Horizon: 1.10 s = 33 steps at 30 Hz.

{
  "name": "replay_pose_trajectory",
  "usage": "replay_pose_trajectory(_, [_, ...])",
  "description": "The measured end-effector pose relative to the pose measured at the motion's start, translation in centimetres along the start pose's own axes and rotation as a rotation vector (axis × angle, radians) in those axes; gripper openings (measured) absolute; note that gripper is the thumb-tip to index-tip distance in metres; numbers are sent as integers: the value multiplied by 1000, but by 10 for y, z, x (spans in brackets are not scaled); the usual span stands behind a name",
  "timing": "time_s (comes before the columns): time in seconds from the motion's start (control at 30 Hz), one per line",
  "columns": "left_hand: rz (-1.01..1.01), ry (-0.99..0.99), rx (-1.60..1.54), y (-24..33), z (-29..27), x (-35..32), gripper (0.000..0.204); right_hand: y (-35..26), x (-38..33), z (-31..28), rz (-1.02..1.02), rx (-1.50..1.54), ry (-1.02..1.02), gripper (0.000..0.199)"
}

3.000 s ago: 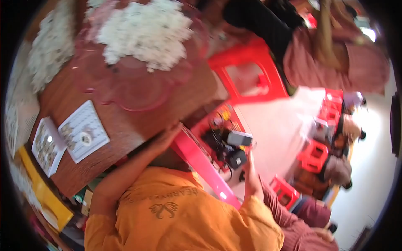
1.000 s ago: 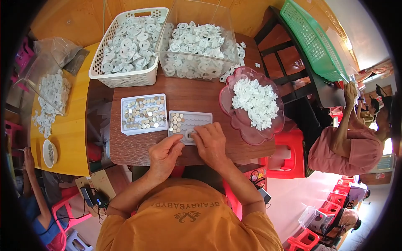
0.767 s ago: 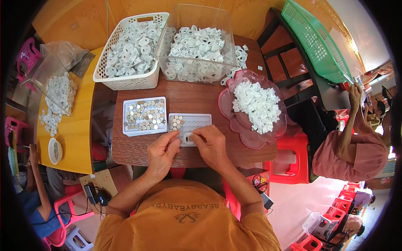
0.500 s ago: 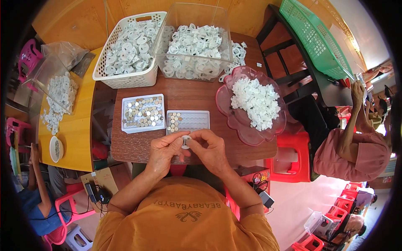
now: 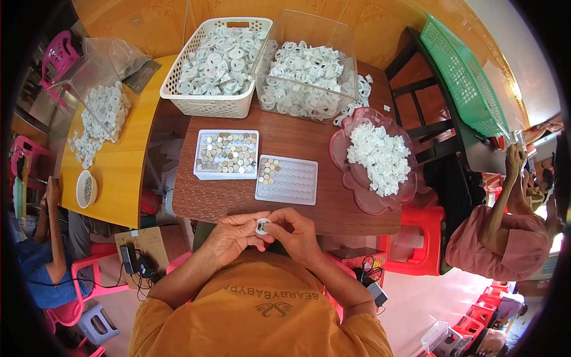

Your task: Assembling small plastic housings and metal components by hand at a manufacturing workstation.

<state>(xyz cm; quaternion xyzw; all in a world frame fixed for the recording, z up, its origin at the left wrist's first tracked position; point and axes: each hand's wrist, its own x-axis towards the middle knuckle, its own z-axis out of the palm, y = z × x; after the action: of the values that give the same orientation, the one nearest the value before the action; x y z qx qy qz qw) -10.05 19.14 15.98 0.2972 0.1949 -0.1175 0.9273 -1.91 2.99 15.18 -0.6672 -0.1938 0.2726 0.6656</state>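
Note:
Close to my body, just off the near edge of the brown table [image 5: 196,205], both hands meet on one small round white plastic piece [image 5: 262,226] with a dark spot in its middle. My left hand [image 5: 232,238] pinches it from the left. On its right side, the thumb and fingers of my right hand [image 5: 294,233] close on the same piece. Beyond the hands lies a pale tray [image 5: 294,185] with small round metal discs, like button cells, at its left end. A fuller white tray [image 5: 198,174] of such discs sits to its left.
At the back stand a white basket [image 5: 208,107] and a clear bin [image 5: 315,30], both heaped with white plastic pieces. A pink flower-shaped bowl [image 5: 339,153] of small white pieces is at right. Left is a yellow table [image 5: 116,205] with a white bowl [image 5: 81,198]. People sit on both sides.
My hands have drawn back toward my body with the round piece still held, uncovering the near part of the pale tray. The whole view has shifted a little.

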Motion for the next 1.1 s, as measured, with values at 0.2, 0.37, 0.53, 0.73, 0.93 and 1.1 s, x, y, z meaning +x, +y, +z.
replay_pose_trajectory(0.2, [-22, -19, 143, 6, 1, -4, 34, -7, -1, -3, -294, -482, 34, 11])
replay_pose_trajectory(0.37, [3, -51, 116, 11, -4, 0, 33, -14, 9, -11, -457, -542, 76, 13])
replay_pose_trajectory(0.53, [138, -19, 81, 17, -14, 5, 34, -17, 27, -36, -659, -885, 333, 22])
replay_pose_trajectory(0.73, [98, -40, 69, 11, -4, 17, 34, 13, 21, -50, -585, -1182, 223, 17])
replay_pose_trajectory(0.93, [70, -66, 52, 7, 9, 31, 34, -29, 3, -71, -729, -1045, 347, 19])
replay_pose_trajectory(1.1, [33, -82, 62, 2, 16, 38, 34, -61, 39, -175, -663, -1285, 567, 16])
